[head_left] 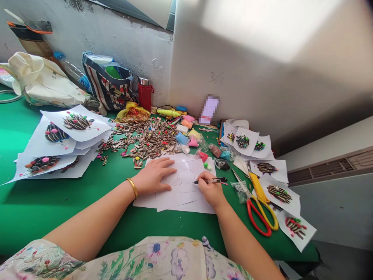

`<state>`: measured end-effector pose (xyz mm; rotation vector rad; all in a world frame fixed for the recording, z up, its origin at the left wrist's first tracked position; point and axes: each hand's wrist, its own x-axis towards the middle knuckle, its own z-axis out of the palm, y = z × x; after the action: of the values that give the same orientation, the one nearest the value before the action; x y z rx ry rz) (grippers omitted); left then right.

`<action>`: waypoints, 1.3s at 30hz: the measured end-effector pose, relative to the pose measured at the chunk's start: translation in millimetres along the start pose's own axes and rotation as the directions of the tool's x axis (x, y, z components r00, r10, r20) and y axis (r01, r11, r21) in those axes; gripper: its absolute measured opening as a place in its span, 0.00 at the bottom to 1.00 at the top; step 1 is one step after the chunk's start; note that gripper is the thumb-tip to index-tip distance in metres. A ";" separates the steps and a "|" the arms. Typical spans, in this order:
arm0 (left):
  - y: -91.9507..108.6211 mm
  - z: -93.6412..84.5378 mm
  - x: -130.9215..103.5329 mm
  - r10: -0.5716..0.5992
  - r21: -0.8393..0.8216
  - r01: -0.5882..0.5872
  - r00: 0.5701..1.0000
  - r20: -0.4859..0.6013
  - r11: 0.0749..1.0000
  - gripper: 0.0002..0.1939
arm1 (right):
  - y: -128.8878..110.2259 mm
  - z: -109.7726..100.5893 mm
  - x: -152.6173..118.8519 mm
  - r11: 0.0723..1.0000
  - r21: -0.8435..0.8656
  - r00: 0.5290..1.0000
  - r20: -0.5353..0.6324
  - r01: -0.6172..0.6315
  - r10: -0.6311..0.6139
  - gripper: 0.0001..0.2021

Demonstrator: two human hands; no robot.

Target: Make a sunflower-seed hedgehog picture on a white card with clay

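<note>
White sheets of paper [175, 200] lie in a loose stack in front of me. On the top one is a thin outline drawing [185, 177] of a rounded animal with a pointed snout. My left hand [155, 175] rests flat on the paper's left side, fingers spread, a gold bangle [133, 188] at its wrist. My right hand [210, 190] is closed around a black pen [214, 180], its tip at the right edge of the outline. Beyond the paper spreads a heap of striped sunflower seeds [157, 136], with small coloured bits among them.
Seed-decorated hedgehog pictures are stacked at left [78, 130] and spread at right [279, 193]. Red-and-yellow-handled scissors [259, 210] lie by a yellow cutter [258, 187]. Coloured clay packets [182, 138], a red flask [145, 95], a striped bag [109, 83] and a phone [209, 110] stand towards the wall.
</note>
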<state>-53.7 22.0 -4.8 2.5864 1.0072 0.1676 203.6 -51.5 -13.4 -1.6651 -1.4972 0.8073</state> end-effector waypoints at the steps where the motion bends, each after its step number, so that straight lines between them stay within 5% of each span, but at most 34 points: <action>1: 0.0 0.0 0.0 0.000 -0.002 0.000 1.000 0.000 1.000 0.34 | 1.0 -0.3 0.4 1.000 0.000 1.000 -0.002 -0.001 0.001 0.07; 39: 0.7 -0.2 0.9 -0.001 0.007 0.001 1.000 0.001 1.000 0.34 | 0.8 -1.0 2.3 0.998 -0.058 1.000 -0.003 -0.020 0.019 0.07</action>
<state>-52.7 22.2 -4.3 2.5916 1.0106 0.1632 205.2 -49.3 -13.5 -1.7253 -1.5182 0.7786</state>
